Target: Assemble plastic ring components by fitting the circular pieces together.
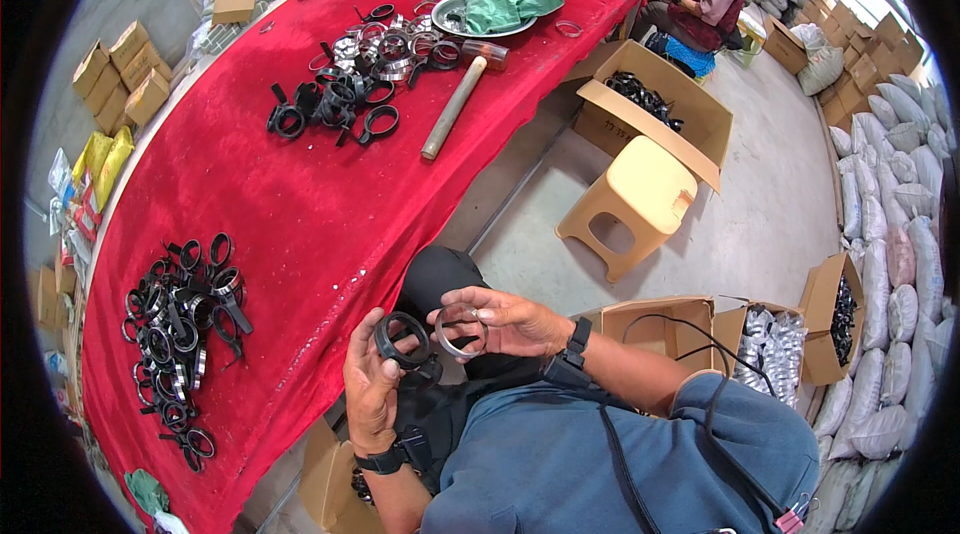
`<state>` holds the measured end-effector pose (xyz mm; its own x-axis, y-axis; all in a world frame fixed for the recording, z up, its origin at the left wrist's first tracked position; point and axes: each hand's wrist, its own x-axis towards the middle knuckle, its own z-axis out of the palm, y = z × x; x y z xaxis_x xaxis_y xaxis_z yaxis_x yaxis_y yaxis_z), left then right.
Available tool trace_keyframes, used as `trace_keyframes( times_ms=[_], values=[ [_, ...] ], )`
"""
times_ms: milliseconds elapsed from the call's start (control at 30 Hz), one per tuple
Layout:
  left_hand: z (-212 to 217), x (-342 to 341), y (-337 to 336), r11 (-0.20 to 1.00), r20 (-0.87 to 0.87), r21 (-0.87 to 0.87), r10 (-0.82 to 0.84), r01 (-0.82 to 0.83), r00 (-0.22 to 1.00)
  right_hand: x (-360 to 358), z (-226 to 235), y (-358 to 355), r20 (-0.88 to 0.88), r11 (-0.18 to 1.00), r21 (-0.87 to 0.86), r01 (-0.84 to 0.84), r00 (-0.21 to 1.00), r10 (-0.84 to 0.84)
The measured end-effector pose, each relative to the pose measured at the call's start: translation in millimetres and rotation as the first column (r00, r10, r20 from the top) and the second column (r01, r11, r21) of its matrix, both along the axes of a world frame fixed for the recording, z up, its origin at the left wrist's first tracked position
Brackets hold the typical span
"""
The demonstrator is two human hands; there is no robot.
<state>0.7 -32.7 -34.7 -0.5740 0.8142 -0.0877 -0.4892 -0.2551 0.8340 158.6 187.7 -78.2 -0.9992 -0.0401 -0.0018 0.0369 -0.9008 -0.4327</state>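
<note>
The left hand (368, 389) is clenched on a black ring clamp (403, 339), fingers curled round its lower rim so that the ring's open face is turned up and a little toward the person's right. The right hand (500, 322) pinches a thin metal ring (460, 331) between thumb and fingertips, gripping it at its right edge. The two rings sit just beside each other in front of the chest, the metal one to the right of the black one and at about the same height, their rims close but, as far as can be told, not touching. Both lie with their flat faces tilted toward the camera, so their axes run nearly parallel (the metal ring looks slightly the narrower band of the two). The right hand is thus the one nearer the gap between them, and the black clamp lies directly to its left.

Both hands are held off the edge of the red worktop (330, 204), above the lap. On the worktop, to the left, lies a heap of black clamps (182, 329); further up sits a second heap (345, 89) with a hammer (455, 106) beside it.
</note>
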Motion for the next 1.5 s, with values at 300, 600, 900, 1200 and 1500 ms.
trace_keyframes(
  times_ms=[300, 600, 900, 1200, 1500],
  values=[
    [-3.0, -2.9, 1.7, 1.000, 0.009, -0.004, -0.009, 0.009, 1.000, 7.2, 1.9, 2.3, 0.025, 1.000, 0.016, 0.008, 1.000, -0.008],
    [-5.1, -0.2, -1.7, 1.000, 0.003, -0.019, 0.009, -0.009, 1.000, 7.5, -3.5, -0.5, 0.049, 1.000, 0.025, -0.011, 0.999, 0.009],
    [-5.7, -0.4, -1.4, 1.000, 0.013, -0.003, -0.001, 0.001, 1.000, 10.8, -1.9, 1.6, 0.027, 1.000, 0.012, 0.010, 1.000, -0.010],
    [-4.6, -0.3, -4.9, 0.997, 0.019, -0.064, 0.032, -0.031, 0.999, 15.1, 45.3, 91.3, -0.113, 0.862, 0.283, 0.421, 0.907, -0.406],
    [-2.6, -2.0, -0.2, 1.000, 0.029, 0.006, 0.011, -0.012, 1.000, 85.5, 52.9, 330.1, -0.184, 0.471, 0.229, 0.852, 0.513, -0.839]
  ],
)
